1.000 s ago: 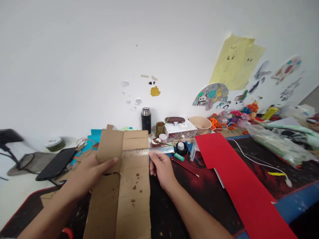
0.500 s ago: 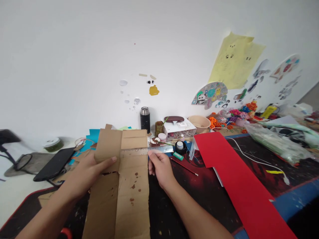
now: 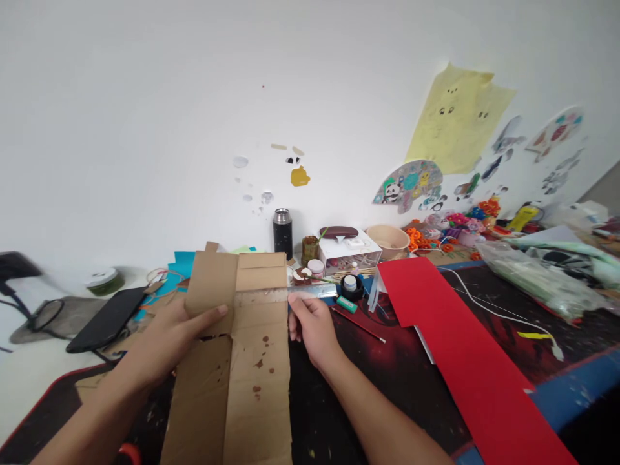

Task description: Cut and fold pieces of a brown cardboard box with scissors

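Note:
A folded piece of brown cardboard (image 3: pixel 259 342) with dark stains and creases stands before me. My left hand (image 3: pixel 186 329) grips its left side, thumb flat on the front and the other fingers hidden behind. Across the cardboard's upper part lies a clear ruler (image 3: pixel 314 291), its right end sticking out past the edge. My right hand (image 3: pixel 312 326) pinches the ruler at the cardboard's right edge, thumb on top and fingers curled below.
A red sheet (image 3: pixel 465 349) lies to the right. Behind are a black bottle (image 3: pixel 282 234), a white box (image 3: pixel 349 250), a beige bowl (image 3: pixel 387 240), a green eraser (image 3: pixel 346 304) and a red pencil (image 3: pixel 359 325). A black phone (image 3: pixel 106 320) rests at left, a white cable (image 3: pixel 479 303) at right.

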Demonstrator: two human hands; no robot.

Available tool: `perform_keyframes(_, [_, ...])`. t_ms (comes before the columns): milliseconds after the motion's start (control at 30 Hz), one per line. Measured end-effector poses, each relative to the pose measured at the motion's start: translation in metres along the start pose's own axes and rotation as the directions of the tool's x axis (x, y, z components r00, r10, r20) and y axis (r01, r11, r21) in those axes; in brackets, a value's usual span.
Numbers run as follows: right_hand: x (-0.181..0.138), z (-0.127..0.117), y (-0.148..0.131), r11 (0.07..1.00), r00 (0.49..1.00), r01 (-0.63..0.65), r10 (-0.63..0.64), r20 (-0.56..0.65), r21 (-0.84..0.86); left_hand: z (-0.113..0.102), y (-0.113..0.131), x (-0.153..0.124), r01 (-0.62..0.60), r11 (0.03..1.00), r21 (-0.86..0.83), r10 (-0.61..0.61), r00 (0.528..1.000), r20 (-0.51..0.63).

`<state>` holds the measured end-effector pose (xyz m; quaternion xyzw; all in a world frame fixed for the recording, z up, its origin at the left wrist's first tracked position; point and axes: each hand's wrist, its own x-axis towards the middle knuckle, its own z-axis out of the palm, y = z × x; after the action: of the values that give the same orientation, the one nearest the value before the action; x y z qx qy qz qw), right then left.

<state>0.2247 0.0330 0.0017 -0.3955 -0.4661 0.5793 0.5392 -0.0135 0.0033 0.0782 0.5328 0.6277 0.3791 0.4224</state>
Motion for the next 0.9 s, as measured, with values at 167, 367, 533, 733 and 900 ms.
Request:
perform_keyframes(167, [-0.001,0.000,-0.001,1.000,1.000,0.001,-0.001,0.001,-0.004,0.000,0.001,0.001,-0.011,1.000,0.001,0.011,1.000,0.005])
perform_keyframes(367, [0.000,-0.003,-0.008,0.993,0.997,0.018,-0.010,-0.071,0.117,-0.015,0.004,0.003,-0.004,0.996,-0.087,0.004,1.000,-0.004])
perform_keyframes(533, [-0.008,-0.007,-0.007,0.990,0.997,0.012,-0.001,-0.077,0.143,-0.040,0.017,-0.005,-0.046,0.990,-0.131,0.024,0.986,-0.164])
perform_keyframes(733, [-0.032,-0.023,-0.004,0.996,0.996,-0.084,0.083,0.034,0.025,-0.070,0.023,-0.016,-0.005,0.989,-0.147,-0.036,0.962,-0.271])
perform_keyframes(900, [-0.060,-0.039,-0.001,0.940,0.924,-0.244,0.300,0.236,-0.238,-0.077,0.020,-0.020,0.028,0.976,-0.217,-0.064,0.985,-0.161])
